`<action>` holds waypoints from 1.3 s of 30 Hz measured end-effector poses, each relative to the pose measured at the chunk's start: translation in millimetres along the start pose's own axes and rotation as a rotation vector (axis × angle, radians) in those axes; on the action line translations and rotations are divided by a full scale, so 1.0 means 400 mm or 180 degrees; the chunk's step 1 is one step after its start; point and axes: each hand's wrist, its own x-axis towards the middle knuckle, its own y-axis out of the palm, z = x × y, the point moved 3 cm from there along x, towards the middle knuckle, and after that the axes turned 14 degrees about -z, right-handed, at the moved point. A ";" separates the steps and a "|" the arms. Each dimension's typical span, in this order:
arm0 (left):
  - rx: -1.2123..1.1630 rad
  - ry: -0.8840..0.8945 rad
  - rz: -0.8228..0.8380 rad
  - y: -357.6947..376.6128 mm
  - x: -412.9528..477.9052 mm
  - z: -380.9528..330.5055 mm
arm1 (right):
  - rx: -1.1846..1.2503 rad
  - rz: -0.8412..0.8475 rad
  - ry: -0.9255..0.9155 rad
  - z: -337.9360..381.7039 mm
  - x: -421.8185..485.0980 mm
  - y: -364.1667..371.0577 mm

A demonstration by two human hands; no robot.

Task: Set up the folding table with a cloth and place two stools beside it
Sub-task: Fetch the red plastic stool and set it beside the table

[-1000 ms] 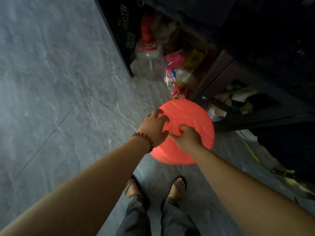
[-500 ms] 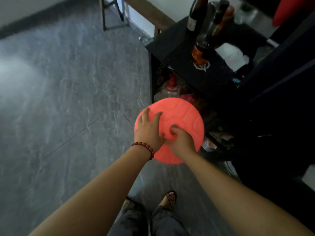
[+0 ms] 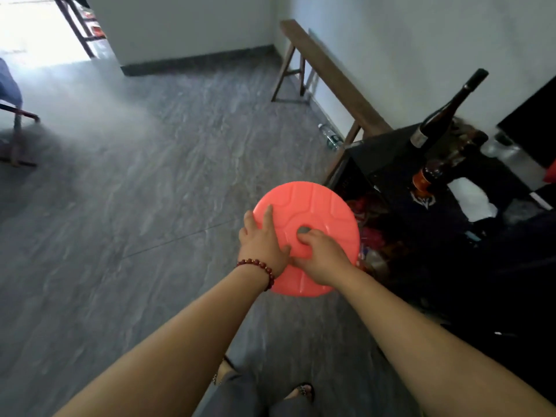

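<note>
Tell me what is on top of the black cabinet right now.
On the black cabinet stand two dark bottles, a tall one and an orange-labelled one, plus something white. Farther back is too dark to tell.

Both forearms bare, no sleeves in frame. Left hand (image 3: pixel 263 245): dark red bead bracelet (image 3: pixel 261 269) at wrist. Right hand (image 3: pixel 323 256): nothing worn. Bottom centre of frame: grey trousers (image 3: pixel 240 398), dark patterned sandal (image 3: pixel 304 390).

Dark bottles (image 3: pixel 440 115) on black cabinet (image 3: pixel 388 152), wooden bench (image 3: pixel 328 70) behind.
</note>
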 end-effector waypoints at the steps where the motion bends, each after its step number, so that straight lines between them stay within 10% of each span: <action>1: -0.0043 -0.0052 -0.0072 -0.025 0.008 0.023 | -0.0022 0.0038 -0.0051 0.033 0.011 0.014; 29: -0.0121 -0.2031 -0.1578 -0.584 0.274 0.590 | -0.0081 0.0855 -0.2142 0.800 0.344 0.390; 39: 0.0235 -0.1817 -0.1504 -0.695 0.600 0.601 | -0.0712 0.1083 -0.2693 0.887 0.681 0.389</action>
